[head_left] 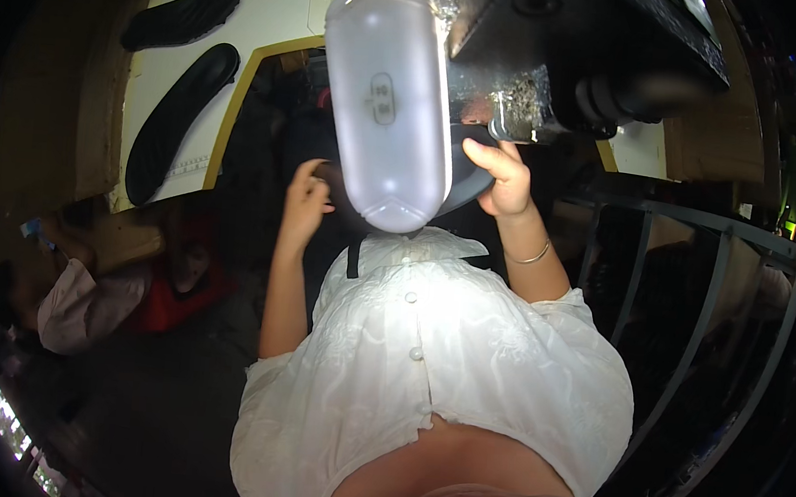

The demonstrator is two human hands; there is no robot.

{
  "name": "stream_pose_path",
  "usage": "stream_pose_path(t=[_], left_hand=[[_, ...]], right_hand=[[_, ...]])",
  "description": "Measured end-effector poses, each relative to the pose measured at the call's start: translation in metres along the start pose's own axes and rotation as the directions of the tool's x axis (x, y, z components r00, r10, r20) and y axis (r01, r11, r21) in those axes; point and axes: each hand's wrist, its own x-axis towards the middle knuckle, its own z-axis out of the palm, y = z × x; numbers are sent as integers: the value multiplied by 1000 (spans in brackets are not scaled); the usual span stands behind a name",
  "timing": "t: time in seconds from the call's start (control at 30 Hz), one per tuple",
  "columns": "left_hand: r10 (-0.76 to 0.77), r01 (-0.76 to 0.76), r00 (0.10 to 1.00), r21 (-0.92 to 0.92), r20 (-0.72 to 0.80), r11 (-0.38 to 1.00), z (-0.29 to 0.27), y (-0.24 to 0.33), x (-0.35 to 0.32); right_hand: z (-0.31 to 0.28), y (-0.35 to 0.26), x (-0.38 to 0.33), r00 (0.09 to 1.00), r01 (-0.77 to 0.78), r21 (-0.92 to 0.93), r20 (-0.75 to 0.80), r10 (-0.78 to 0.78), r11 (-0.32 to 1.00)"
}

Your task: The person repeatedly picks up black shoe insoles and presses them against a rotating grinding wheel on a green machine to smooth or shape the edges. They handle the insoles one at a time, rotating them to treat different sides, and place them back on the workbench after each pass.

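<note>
My right hand [506,180] grips a dark grey curved piece [471,181], its thumb lying along the top edge. This piece has the look of a shoe part, but its exact kind is unclear. A pale oblong lamp [392,108] hangs in front and covers its middle. Left of the lamp, my left hand [308,202] is raised with its fingers curled by a dark brownish edge; what they hold, if anything, I cannot make out. Two black shoe soles, one upper [182,17] and one lower [181,124], lie on the white tabletop [277,1] at the far left.
A black machine [610,50] with a shiny metal part [519,113] stands at the upper right, close to my right hand. Yellow edging [231,133] borders the tabletop cut-out. Metal railings [719,264] run along the right. Another person's sleeve [85,308] shows at the left.
</note>
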Motion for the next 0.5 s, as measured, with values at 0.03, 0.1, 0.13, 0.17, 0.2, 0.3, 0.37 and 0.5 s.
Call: stream_pose_path(t=[0.03,0.1,0.13,0.17,0.2,0.3,0.37,0.5], left_hand=[[122,-134,989,151,82,979,11,-13,4],[135,-227,960,402,244,887,38,-13,-1],[34,-193,952,513,303,837,55,-4,-7],[101,-300,915,491,391,817,67,-5,-12],[164,-404,864,461,476,790,78,-7,-15],[323,-509,837,413,442,755,108,-4,-23],[459,-537,819,180,343,824,115,33,-25],[519,-501,843,-144,141,853,102,91,-25]], right_hand=[[5,-6,3,1000,-8,-38,-8,8,999],[10,-21,7,996,-22,-264,76,43,964],[10,-23,10,994,20,-332,107,16,943],[11,-25,13,990,63,-396,143,-7,916],[12,-26,17,983,110,-454,179,-30,884],[12,-32,27,991,-11,-503,108,75,864],[11,-27,31,986,128,-663,167,-21,738],[1,1,26,976,215,-819,159,-150,533]])
